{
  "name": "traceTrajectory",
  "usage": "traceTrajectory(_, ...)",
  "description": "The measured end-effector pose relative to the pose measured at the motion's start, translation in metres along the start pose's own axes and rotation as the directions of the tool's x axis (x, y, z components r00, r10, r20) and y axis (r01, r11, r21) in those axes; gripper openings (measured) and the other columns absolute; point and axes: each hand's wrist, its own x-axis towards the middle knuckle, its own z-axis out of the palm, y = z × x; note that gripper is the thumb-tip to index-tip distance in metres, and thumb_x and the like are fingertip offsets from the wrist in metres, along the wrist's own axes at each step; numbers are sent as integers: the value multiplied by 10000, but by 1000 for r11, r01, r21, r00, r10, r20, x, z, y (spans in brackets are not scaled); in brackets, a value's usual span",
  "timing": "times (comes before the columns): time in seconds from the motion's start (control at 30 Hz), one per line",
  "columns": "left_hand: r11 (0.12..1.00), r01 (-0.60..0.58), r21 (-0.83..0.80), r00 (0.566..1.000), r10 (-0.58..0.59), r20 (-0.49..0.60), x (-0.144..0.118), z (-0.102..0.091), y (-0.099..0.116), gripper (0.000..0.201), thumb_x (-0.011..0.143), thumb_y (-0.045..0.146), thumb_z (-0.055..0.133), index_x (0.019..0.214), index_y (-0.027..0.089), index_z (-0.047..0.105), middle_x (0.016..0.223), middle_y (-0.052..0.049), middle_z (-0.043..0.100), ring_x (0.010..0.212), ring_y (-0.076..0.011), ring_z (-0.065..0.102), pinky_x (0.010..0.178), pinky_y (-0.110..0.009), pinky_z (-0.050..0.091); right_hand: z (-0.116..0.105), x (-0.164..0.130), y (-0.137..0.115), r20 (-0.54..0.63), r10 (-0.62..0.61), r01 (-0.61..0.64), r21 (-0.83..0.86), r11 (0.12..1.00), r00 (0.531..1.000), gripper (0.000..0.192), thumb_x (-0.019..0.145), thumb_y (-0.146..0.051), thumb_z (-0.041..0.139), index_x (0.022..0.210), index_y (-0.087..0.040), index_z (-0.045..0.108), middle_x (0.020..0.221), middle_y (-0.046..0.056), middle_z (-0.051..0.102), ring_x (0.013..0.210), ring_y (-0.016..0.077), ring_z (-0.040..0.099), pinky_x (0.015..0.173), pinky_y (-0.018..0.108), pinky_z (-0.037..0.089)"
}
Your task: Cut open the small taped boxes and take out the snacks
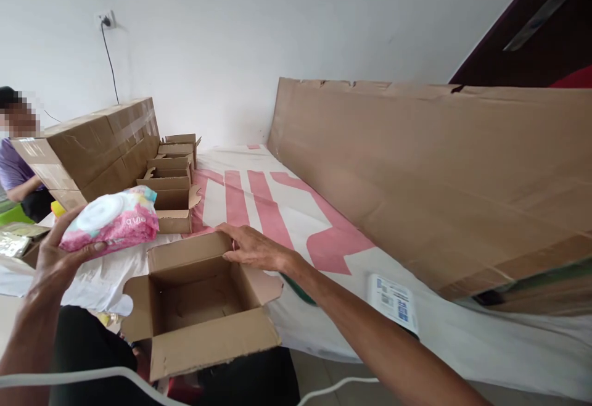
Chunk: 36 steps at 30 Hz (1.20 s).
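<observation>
My left hand (65, 245) grips a pink and white pack of wet wipes (115, 221) with a round white lid, raised at the left above the table cover. Below and to the right of it is an open cardboard box (215, 341), its flaps folded outward and its inside bare. My right hand (252, 247) is closed on the far right edge of this box, the fingers over the flap and the thumb towards the inside. Behind the box, several smaller open cartons (173, 199) stand in a row.
Large taped cartons (115, 128) stand at the left, with a person (18, 165) beyond them. A big cardboard sheet (416, 178) walls the right side. On the pink and white cover (277, 208) lies a white labelled packet (393, 301). A white cable (92, 376) crosses the foreground.
</observation>
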Motion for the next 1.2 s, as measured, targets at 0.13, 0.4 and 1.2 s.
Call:
traceTrajectory(0.13,969,41,245,996,-60,73,-10,-13,-17,836,546,588,1035,1299,314,799,1299,-44,809,1331,-399,693,1194,-536,560,7,-8,-16,75,52,-59,103,993,996,531,840,-218,655,1369,-253,634,688,-72,516,631,151,476,619,278,327)
traceTrajectory(0.4,928,10,371,983,-78,167,-25,-18,-64,843,645,725,933,1343,288,752,1390,-79,754,1352,-409,673,1220,-563,514,-9,-34,27,46,159,-165,271,948,986,601,847,-327,731,1428,-214,626,953,4,659,833,168,581,739,280,451)
traceTrajectory(1.2,972,-35,232,921,-58,384,2,90,-205,778,765,712,849,1385,257,729,1422,-114,662,1403,-376,611,1243,-572,480,75,-135,163,-650,67,-311,-269,911,757,363,1031,-411,540,1300,-239,714,1267,149,741,1208,342,692,1041,518,584)
